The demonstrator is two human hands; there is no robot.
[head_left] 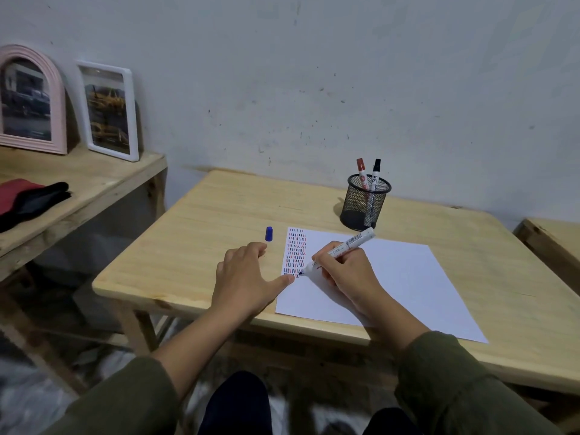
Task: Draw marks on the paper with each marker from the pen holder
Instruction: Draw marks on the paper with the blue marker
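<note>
A white sheet of paper (398, 277) lies on the wooden table (219, 215), with rows of short blue, red and black marks down its left edge. My right hand (348, 271) grips an uncapped blue marker (339, 251), whose tip touches the paper just below the lowest row. My left hand (248, 277) lies flat on the table, fingers spread, thumb pressing the paper's left edge. The blue cap (269, 233) stands on the table beyond my left hand. A black mesh pen holder (364, 202) behind the paper holds a red marker (361, 171) and a black marker (375, 172).
A lower wooden bench (78, 189) at the left carries two framed pictures (106, 111) leaning on the wall and a red and black cloth (28, 199). Another wooden surface (552, 237) shows at the right edge. The wall stands close behind the table.
</note>
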